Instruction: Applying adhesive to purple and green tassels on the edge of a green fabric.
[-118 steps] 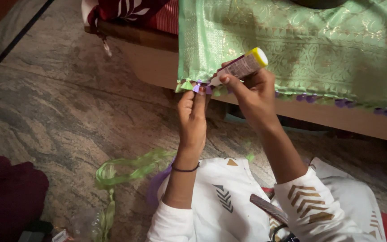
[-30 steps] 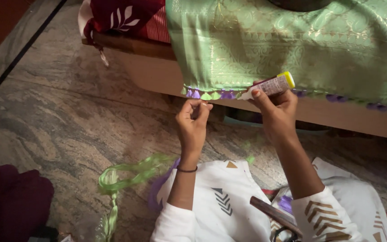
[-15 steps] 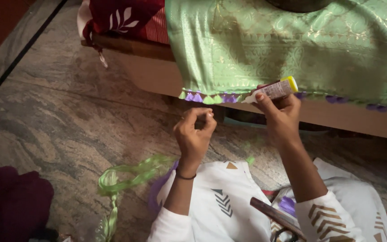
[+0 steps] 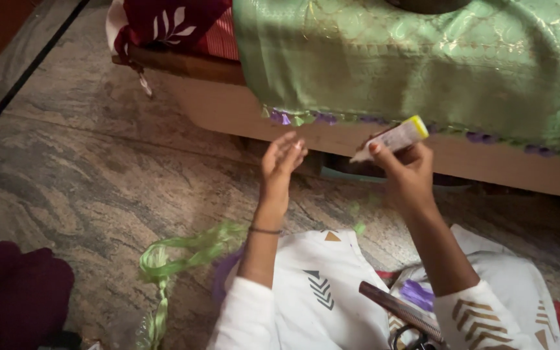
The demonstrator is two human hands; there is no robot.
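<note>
My right hand [image 4: 406, 172] grips a small glue tube [image 4: 393, 137] with a yellow cap, its nozzle pointing left and down, just below the hem of a green patterned cloth [image 4: 422, 61]. That cloth hangs over a wooden bed edge [image 4: 228, 107], and small green and purple tassels [image 4: 299, 118] run along its hem. My left hand [image 4: 281, 162] is raised a little below the tassels, fingers loosely apart, holding nothing that I can see.
Light green thread strands [image 4: 183, 254] and a purple bundle [image 4: 225, 275] lie on the stone floor by my knee. A dark comb [image 4: 396, 308] and scissors [image 4: 409, 338] rest on my white-clothed lap. A maroon cloth [image 4: 14, 291] sits at lower left.
My left hand let go of the hem tassels, dropped, then opened and rose again. The right hand with the glue tube moved right along the hem and down slightly.
</note>
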